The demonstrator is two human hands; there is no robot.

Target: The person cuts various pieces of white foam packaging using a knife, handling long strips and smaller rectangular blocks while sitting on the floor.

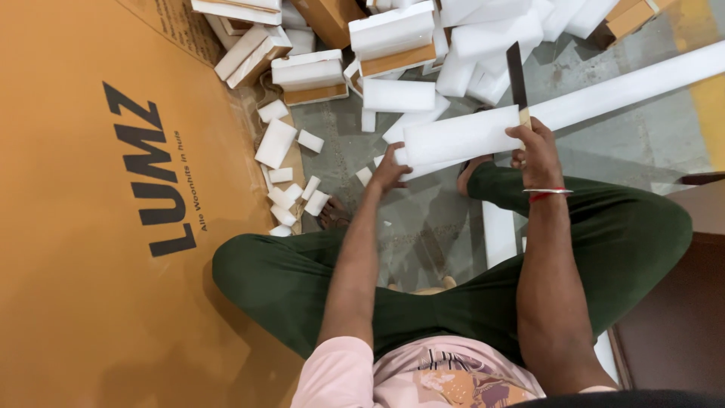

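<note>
Dozens of cut foam blocks [393, 94] already litter the floor [423, 219] while your left hand [389, 170] pinches the end of the long white foam strip [529, 113] and your right hand [535, 147], fist closed, holds the knife [516, 75] against it, most of its length uncut.

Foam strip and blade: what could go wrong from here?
1. The left hand grips the end of the long white foam strip, on the same piece as the blade in the right hand; a slip could likely reach the fingers.
2. The strip is held in the air above the legs, so a cut that breaks through might carry on downward.
</note>
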